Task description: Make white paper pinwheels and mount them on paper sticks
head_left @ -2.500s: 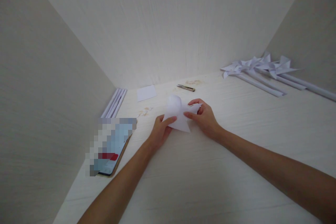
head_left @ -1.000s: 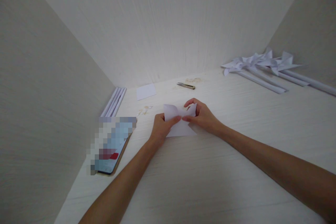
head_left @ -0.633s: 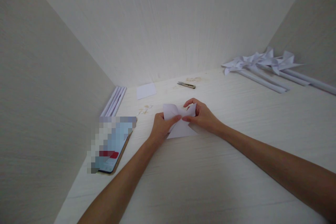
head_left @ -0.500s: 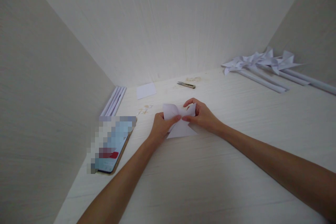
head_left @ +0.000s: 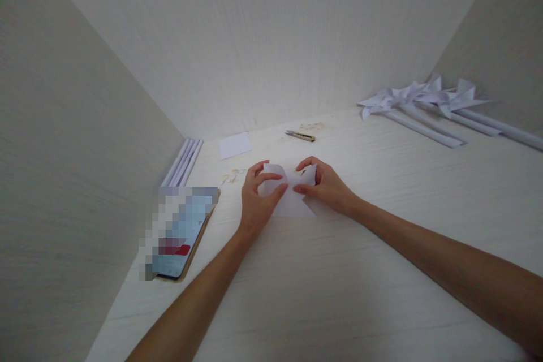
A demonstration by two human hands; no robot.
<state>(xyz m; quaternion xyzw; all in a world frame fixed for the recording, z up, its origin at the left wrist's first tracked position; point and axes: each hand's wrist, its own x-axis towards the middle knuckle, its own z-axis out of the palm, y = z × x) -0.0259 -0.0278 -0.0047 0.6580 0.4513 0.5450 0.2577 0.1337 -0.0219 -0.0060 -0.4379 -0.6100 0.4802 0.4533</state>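
Observation:
Between my hands is a white sheet of paper with cut flaps, two of them curled up toward its middle. My left hand grips the left flap, its thumb near the paper's centre and its fingers curved around the curl. With thumb and bent fingers, my right hand holds the right flap, which has a small opening in it. The lower part of the sheet lies flat toward me on the pale table.
Thread snips lie beyond my hands, with a white paper square to their left. Rolled paper sticks and a phone are at left. Several paper pinwheels on sticks rest at back right. Small scraps lie near my left hand.
My left fingers have come up over the left flap and now curve around its curl, where before only the thumb showed on top. My right hand has barely moved.

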